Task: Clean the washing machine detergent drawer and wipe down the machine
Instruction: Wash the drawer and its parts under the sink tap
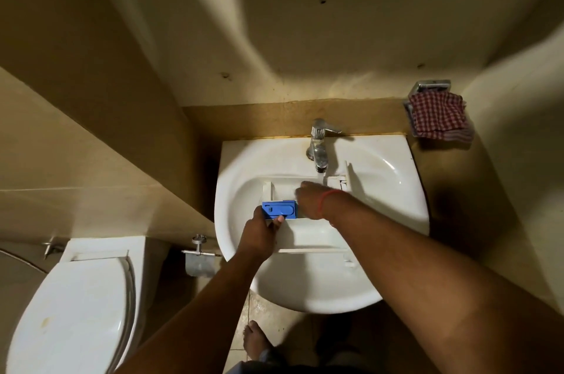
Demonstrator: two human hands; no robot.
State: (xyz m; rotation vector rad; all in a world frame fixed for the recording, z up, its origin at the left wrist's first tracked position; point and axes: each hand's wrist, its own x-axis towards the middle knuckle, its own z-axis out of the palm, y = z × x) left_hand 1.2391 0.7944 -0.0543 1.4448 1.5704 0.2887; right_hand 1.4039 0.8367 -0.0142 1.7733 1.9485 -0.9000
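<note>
The white detergent drawer (308, 222) lies across the basin of the sink (393, 190), under the tap (319, 145), with its blue insert (280, 209) at the left end. The left hand (261, 236) grips that end, thumb on the insert, steadying it. The right hand (311, 198) reaches into the rear compartment; whether its fingers are curled or spread I cannot tell. Rinsing well likely means tilting the drawer so water drains, rubbing each corner. A checked cloth (439, 116) hangs on the wall rack, well apart.

Right hand (311, 199) fingertips blurred
</note>
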